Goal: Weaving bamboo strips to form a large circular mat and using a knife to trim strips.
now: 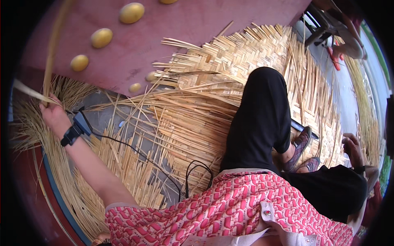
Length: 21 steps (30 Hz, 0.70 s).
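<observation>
At the far left my left hand [56,117] is closed around long, flat straw-coloured strips [52,49]. One length rises from it toward the upper edge, and a paler end points left. The wrist bears a dark watch [71,135], beside a blue box-shaped device [82,123] with a black cable. Out at the right, beyond my bent knee, is my right hand [353,149], its fingers loosely bent and apart, with no object visible in them. Below my legs spreads a half-woven mat [246,51] of the same strips, its edges ending in loose lengths.
A maroon board [176,20] with several yellow round pieces [101,37] covers the upper left. Loose strips [33,127] are heaped at the left. The black cable [143,154] crosses them. My shoe [302,149] stands on the mat by a dark rod [301,127]. Another person's leg [351,37] shows upper right.
</observation>
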Tool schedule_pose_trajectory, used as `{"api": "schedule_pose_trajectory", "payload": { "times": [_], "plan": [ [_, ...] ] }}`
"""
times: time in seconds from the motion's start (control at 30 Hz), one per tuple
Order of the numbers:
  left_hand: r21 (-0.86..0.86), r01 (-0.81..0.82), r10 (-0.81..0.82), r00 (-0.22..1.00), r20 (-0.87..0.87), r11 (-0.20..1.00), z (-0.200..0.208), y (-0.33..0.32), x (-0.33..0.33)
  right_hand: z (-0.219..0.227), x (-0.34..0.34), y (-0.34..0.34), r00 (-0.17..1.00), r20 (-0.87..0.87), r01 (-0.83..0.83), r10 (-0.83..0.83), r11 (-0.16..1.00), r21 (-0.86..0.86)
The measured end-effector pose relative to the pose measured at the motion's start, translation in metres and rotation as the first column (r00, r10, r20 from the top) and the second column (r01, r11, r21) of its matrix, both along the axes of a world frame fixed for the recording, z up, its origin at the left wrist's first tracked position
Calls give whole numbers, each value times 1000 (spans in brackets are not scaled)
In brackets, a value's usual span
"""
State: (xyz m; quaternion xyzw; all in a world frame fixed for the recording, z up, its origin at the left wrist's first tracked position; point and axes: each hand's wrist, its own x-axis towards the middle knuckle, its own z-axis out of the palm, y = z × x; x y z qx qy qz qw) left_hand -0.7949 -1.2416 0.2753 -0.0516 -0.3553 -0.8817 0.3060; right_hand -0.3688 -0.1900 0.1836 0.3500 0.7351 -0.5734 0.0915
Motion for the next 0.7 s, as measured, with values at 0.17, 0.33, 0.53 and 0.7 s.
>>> {"api": "schedule_pose_trajectory", "payload": {
  "times": [0.17, 0.33, 0.53, 0.7],
  "plan": [
    [-86, 406, -335, 841, 424, 910, -80, 246, 27, 24, 4, -22, 969, -246, 77, -6, 957, 278],
    [32, 674, -674, 733, 90, 738, -70, 414, 20, 61, -10, -44, 880, -369, -116, 298, 889, 442],
    [-20, 799, -797, 600, 69, 601, -59, 639, 177, 108, -75, -127, 617, -46, 159, 785, -67, 985],
    [-433, 713, -822, 555, -131, 551, -74, 651, 202, 72, -75, -116, 782, -141, -242, 607, 504, 829]
  ]
}}
